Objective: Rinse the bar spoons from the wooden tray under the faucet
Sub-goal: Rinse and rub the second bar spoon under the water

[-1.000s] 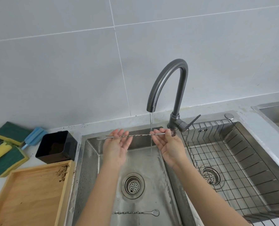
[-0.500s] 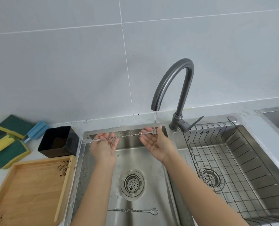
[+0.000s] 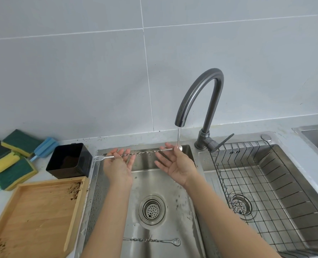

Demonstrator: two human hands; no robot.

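A long twisted bar spoon [image 3: 145, 152] lies level across the fingers of both my upturned hands, over the back of the left sink basin [image 3: 174, 190]. My left hand [image 3: 118, 164] holds its forked end, which sticks out past the basin's left rim. My right hand [image 3: 174, 164] holds the bowl end, and the bowl sits right under the thin stream from the dark grey faucet [image 3: 201, 94]. A second bar spoon [image 3: 152, 240] rests on the basin floor near me. The wooden tray [image 3: 33, 216] on the left counter holds only dark crumbs.
A black square tub [image 3: 69, 161] stands behind the tray. Green-and-yellow sponges [image 3: 11, 161] and a blue brush [image 3: 43, 147] lie at the far left. A wire rack [image 3: 266, 183] fills the right basin. The faucet lever [image 3: 222, 142] points right. A drain strainer [image 3: 151, 209] sits mid-basin.
Both hands have slid the spoon leftward along its length, so the stream has shifted from the twisted shaft to the bowl end. The fork end now overhangs the left rim.
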